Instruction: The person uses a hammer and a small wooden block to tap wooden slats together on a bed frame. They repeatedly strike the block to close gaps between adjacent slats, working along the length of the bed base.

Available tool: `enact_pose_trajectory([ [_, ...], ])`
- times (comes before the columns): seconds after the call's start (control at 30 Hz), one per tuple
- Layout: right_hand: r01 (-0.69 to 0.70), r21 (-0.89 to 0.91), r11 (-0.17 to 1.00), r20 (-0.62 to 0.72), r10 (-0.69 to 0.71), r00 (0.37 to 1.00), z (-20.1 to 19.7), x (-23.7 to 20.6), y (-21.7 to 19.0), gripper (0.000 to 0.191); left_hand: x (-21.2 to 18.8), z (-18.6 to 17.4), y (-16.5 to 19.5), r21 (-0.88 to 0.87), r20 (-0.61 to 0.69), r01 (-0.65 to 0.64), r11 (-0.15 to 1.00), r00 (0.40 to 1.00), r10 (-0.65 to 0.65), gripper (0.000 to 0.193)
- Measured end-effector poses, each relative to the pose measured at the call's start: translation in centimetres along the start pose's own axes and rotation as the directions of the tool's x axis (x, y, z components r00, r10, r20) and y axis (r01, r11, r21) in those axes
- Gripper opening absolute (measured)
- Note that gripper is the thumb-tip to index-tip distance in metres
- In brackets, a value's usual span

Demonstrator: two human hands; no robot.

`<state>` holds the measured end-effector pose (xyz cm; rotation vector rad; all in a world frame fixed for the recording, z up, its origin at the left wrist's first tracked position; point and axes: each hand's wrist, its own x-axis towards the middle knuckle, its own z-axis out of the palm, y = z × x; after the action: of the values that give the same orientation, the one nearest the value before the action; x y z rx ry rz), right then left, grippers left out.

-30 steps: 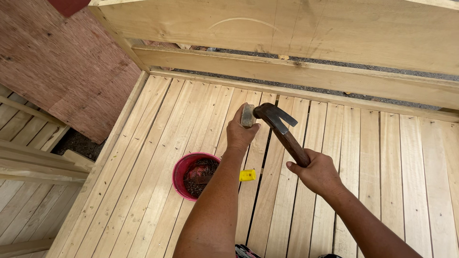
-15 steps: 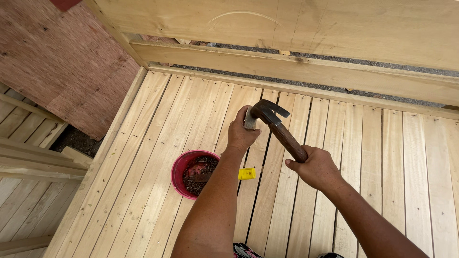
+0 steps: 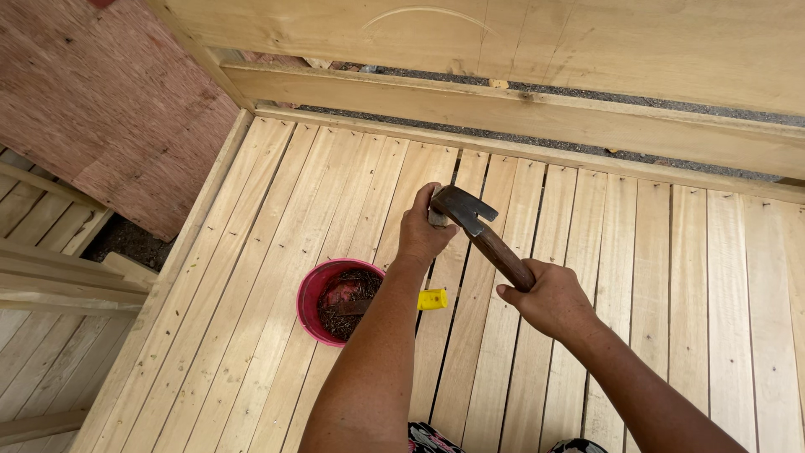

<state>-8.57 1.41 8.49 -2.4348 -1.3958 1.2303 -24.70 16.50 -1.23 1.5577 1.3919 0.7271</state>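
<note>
My right hand grips the wooden handle of a claw hammer, whose dark steel head sits low over the light wooden slats. My left hand is pinched closed right beside the hammer head, fingertips down on a slat; whatever it pinches is hidden by the fingers. A pink bowl filled with dark nails rests on the slats just left of my left forearm. A small yellow object lies next to the bowl, partly behind my forearm.
A raised wooden beam and a wider board cross the far side. A reddish plywood sheet leans at the upper left. More slatted woodwork lies lower left, beyond the platform's edge rail.
The hammer head has come down slightly toward my left hand's fingertips. Both hands stay in nearly the same place; the view has shifted a little.
</note>
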Motion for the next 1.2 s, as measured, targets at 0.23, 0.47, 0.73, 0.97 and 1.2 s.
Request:
enact_pose_trajectory([
  [0.23, 0.2, 0.195, 0.96, -0.144, -0.174, 0.974, 0.5, 0.0, 0.1, 0.031, 0.4, -0.1, -0.1, 0.09, 0.062, 0.123, 0.988, 0.99, -0.129, 0.088],
  [0.47, -0.026, 0.005, 1.0, -0.017, 0.026, 1.0, 0.2, 1.1, 0.4, 0.03, 0.3, -0.4, -0.1, 0.053, 0.109, 0.175, 0.983, 0.978, -0.18, 0.092],
  [0.73, 0.175, 0.173, 0.969, -0.147, -0.15, 0.978, 0.9, 0.7, 1.2, 0.034, 0.7, -0.6, -0.2, 0.024, 0.111, 0.157, 0.987, 0.981, -0.158, 0.098],
  [0.97, -0.035, -0.004, 0.999, 0.019, 0.035, 0.999, 0.7, 1.6, 1.3, 0.029, 0.4, -1.1, -0.1, 0.051, 0.095, 0.172, 0.984, 0.98, -0.177, 0.097],
  [1.2, 0.193, 0.151, 0.97, -0.149, -0.17, 0.974, 1.4, 1.3, 1.8, 0.038, 0.5, -0.8, -0.5, 0.055, 0.087, 0.146, 0.988, 0.985, -0.151, 0.094],
])
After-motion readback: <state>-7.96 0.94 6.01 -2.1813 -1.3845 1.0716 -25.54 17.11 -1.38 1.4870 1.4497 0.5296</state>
